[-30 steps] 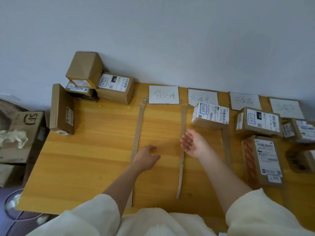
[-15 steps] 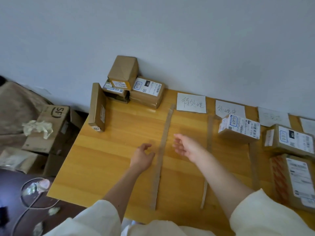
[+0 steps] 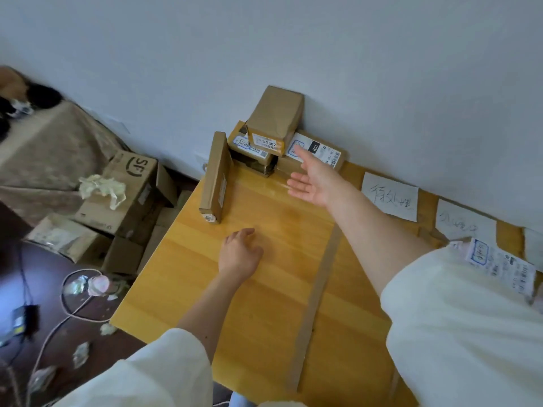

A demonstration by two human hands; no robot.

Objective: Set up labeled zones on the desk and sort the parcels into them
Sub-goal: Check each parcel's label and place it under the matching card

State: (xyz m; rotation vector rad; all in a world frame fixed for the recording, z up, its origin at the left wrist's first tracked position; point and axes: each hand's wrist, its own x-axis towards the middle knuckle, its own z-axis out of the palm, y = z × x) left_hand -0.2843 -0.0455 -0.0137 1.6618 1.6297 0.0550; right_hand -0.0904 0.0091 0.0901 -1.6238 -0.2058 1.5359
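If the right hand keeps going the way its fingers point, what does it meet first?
Most likely the flat parcel with the white shipping label against the wall: the open right hand already has its fingertips over that label's near corner, though whether they touch cannot be told.

This looks like a room in a home used for handling parcels, not a proper warehouse. A plain wooden desk (image 3: 264,304) stands against a bare pale wall (image 3: 323,54), and beside it on the dark floor (image 3: 44,289) are opened brown cardboard boxes (image 3: 129,189), crumpled paper (image 3: 102,188) and loose cables (image 3: 73,306). A piece of furniture under a beige cloth cover (image 3: 50,154) stands on the far left.
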